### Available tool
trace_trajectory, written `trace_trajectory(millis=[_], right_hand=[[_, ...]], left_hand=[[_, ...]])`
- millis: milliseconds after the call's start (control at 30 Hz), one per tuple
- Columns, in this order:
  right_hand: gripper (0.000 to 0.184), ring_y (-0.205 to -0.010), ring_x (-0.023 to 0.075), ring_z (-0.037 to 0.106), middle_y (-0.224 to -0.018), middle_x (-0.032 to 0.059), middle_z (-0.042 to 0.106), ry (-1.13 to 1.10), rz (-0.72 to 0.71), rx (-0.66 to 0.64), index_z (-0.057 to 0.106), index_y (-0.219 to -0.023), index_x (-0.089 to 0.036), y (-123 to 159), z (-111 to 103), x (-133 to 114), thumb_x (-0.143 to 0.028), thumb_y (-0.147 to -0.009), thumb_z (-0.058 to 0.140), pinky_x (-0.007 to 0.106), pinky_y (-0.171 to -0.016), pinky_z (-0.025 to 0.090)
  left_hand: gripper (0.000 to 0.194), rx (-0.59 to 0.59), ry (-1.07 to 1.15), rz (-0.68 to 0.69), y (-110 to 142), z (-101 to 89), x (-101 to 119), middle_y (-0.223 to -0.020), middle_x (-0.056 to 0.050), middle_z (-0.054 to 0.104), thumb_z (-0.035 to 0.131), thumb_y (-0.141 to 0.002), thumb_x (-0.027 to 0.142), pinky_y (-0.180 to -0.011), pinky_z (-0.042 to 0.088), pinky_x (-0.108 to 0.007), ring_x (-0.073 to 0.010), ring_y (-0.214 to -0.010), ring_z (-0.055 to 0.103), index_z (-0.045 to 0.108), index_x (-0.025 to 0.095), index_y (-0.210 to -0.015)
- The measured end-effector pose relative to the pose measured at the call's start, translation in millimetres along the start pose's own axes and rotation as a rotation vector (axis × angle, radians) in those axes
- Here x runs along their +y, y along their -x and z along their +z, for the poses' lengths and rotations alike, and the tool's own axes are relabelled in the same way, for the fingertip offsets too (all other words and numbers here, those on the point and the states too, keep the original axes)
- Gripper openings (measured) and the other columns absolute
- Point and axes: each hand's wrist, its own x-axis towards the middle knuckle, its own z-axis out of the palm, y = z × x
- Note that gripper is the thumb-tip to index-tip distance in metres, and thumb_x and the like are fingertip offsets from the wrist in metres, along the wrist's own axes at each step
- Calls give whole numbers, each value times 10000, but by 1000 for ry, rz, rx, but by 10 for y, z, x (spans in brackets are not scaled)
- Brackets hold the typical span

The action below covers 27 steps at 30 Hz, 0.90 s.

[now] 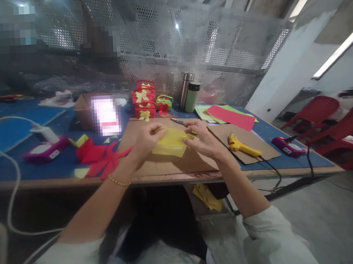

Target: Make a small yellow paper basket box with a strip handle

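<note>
Head view: yellow sheet (170, 145) held at both ends over brown cardboard (178, 166), near the middle of the tabletop's (310, 163) front edge.
Left hand (150, 136) pinches the left end; right hand (205, 140) grips the right, fingers partly spread. Good handling would likely mean light, even tension and aligned edges, avoiding creases.

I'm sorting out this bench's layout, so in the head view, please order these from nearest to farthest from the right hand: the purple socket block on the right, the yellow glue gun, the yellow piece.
1. Yellow piece: right at the right hand, on its left side.
2. Yellow glue gun: to its right.
3. Purple socket block: farther right.
</note>
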Motion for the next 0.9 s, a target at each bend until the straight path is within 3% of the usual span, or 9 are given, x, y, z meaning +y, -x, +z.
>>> trace_trajectory(millis=[333,600,733,900], right_hand=[[77,-1212,274,589,-1140,72,672,-208,87,20,608,-813,-255,11,53,6,-288,-815,678,480,-1095,432],[83,-1146,280,612,-1081,57,707,-199,101,-24,579,-791,-261,1,28,-68,-260,-812,659,524,-1116,391],[91,-1113,276,621,-1069,68,711,-220,88,-37,583,-782,-259,-8,32,-41,-283,-803,668,502,-1073,430],[144,-1178,271,618,-1173,78,701,-264,89,-44,658,-922,-254,19,20,30,-372,-843,686,474,-1091,428]], left_hand=[[235,-5,-6,6,6,25,32,-784,-27,663,714,-784,408,-632,429,-266,-156,-715,552,706,173,-802],[220,-19,-5,1,11,25,49,-752,-14,625,697,-775,405,-618,416,-264,-150,-692,525,684,186,-783],[224,-16,4,-13,20,23,45,-742,-10,623,709,-776,404,-598,415,-252,-141,-678,522,684,181,-776],[261,-14,80,-107,12,8,15,-725,-8,633,753,-765,424,-571,434,-248,-140,-653,546,694,172,-794]])
